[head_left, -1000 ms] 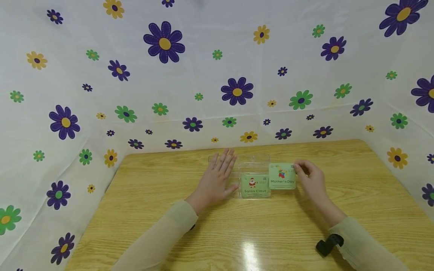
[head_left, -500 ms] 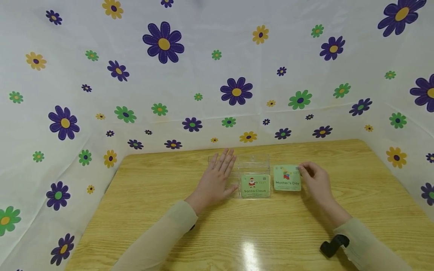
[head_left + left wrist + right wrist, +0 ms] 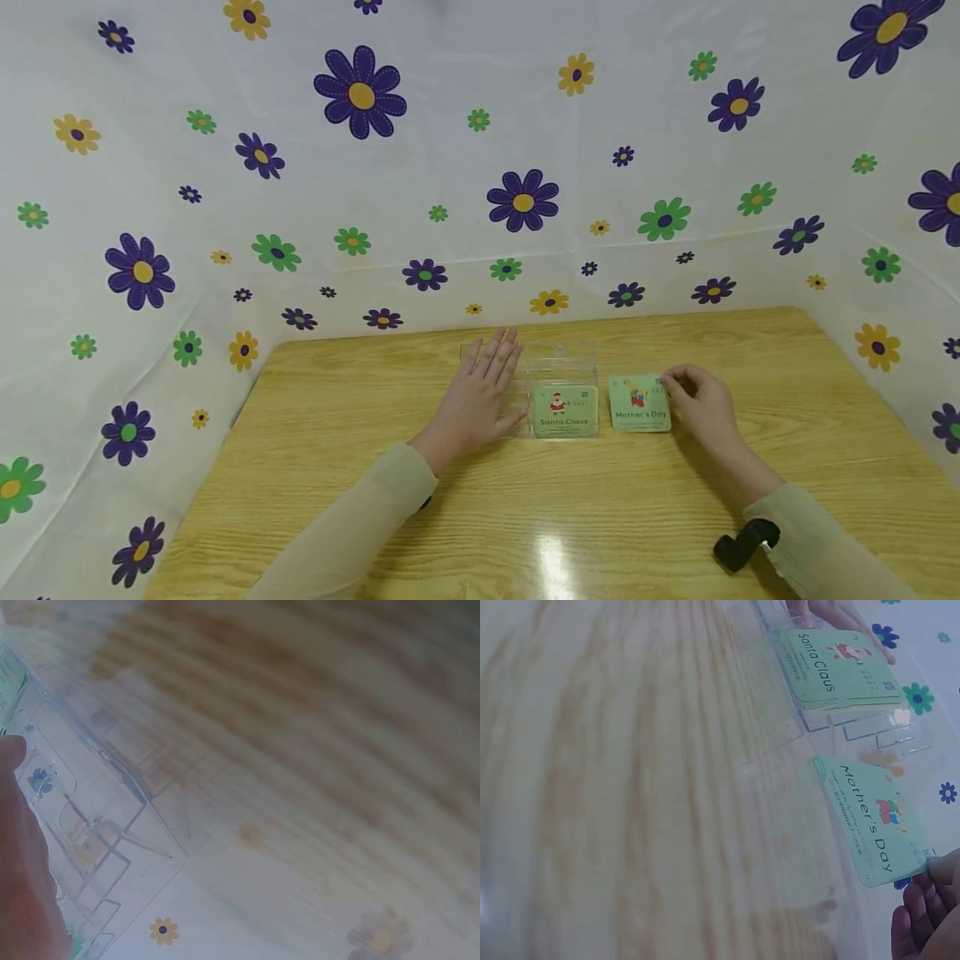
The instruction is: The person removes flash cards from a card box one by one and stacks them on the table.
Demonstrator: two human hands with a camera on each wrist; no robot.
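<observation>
Right hand (image 3: 703,408) pinches Mother's Day card (image 3: 639,410) at upper right corner.
Card just left of the pinching fingers, apart from clear holder (image 3: 562,364) on counter (image 3: 337,408); left hand (image 3: 472,404) over holder's left part, fingers straight, thumb apart. Santa Claus card (image 3: 565,414) in holder, right of left fingers.

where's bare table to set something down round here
Bare wood lies left of the left hand, between the sleeves in front, and right of the right hand. It's crowded at the clear holder: the left hand covers its left part, the Santa Claus card sits in it, and the right hand holds the Mother's Day card close by.
</observation>
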